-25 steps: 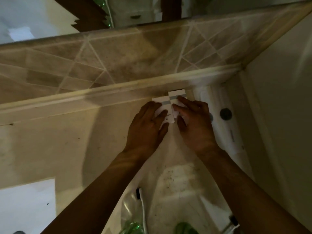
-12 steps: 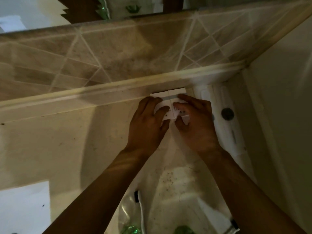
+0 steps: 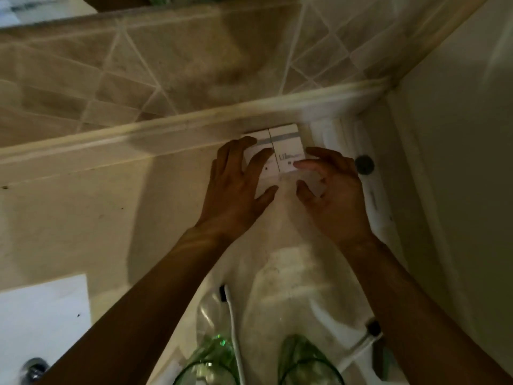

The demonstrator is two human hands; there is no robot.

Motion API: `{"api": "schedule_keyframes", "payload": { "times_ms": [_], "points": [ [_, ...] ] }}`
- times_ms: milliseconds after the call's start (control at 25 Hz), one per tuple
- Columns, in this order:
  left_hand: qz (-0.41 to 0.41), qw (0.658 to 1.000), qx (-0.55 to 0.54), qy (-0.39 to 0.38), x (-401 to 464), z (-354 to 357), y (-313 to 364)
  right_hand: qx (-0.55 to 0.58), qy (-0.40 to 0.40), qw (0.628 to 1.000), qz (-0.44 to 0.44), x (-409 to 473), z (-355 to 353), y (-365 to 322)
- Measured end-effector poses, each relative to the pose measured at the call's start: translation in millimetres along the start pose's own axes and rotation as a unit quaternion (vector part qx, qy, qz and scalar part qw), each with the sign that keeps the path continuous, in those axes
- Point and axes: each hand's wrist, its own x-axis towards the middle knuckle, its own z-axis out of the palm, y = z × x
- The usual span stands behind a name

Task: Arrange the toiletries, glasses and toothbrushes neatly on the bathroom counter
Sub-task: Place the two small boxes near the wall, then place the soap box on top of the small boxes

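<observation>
Two small white boxes lie side by side against the ledge at the back of the counter, the left box (image 3: 270,166) touching the right box (image 3: 287,145). My left hand (image 3: 233,190) covers the left box, fingers on top and thumb at its near end. My right hand (image 3: 333,195) holds the right box the same way, index finger on top. Two green glasses stand at the bottom edge, one on the left (image 3: 211,359) and one on the right (image 3: 305,362). A white toothbrush (image 3: 231,315) with a dark head sticks out of the left glass. Another toothbrush (image 3: 363,343) leans at the right one.
White tubes (image 3: 372,190) lie lengthwise along the right wall, with a dark round cap (image 3: 364,164) among them. The tiled backsplash (image 3: 194,65) rises behind the ledge. A white sink (image 3: 41,315) with a metal fitting (image 3: 33,370) sits at the lower left. The beige counter (image 3: 83,218) stretches left.
The two boxes were staggered a second ago and now sit level, side by side against the ledge. Both hands have drawn back a little along the boxes, fingers more spread.
</observation>
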Motion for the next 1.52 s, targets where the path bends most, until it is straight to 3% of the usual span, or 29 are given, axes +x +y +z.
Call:
{"api": "schedule_keyframes", "payload": {
  "times_ms": [160,360,600,680,800,1000,1200,1320,1440,1520],
  "points": [
    [0.002,0.998,-0.061,0.012,-40,-24,22,0.025,0.018,0.998,0.062,-50,-25,1],
    [0.088,0.985,-0.131,-0.069,-94,-53,50,0.069,-0.003,0.994,0.086,-143,-59,17],
    [0.057,0.966,-0.175,-0.181,-126,-74,119,0.029,0.027,0.987,0.157,-256,-85,52],
    [0.052,0.957,-0.189,-0.214,-132,-81,161,-0.002,0.026,0.98,0.199,-285,-85,68],
    [0.01,0.934,-0.231,-0.273,-158,-67,227,-0.012,0.0,0.981,0.192,-312,-79,83],
    [-0.055,0.941,-0.248,-0.225,-220,-20,268,-0.02,-0.034,0.973,0.225,-332,-75,92],
    [-0.042,0.932,-0.244,-0.263,-248,15,246,0.026,-0.008,0.96,0.278,-338,-81,94],
    [-0.125,0.911,-0.267,-0.29,-259,22,231,0.069,0.017,0.951,0.302,-342,-75,85],
    [-0.273,0.841,-0.382,-0.268,-263,8,226,0.083,0.038,0.945,0.313,-342,-72,79],
    [-0.323,0.807,-0.434,-0.237,-270,-10,222,0.11,0.079,0.94,0.313,-341,-77,74]
  ]
}}
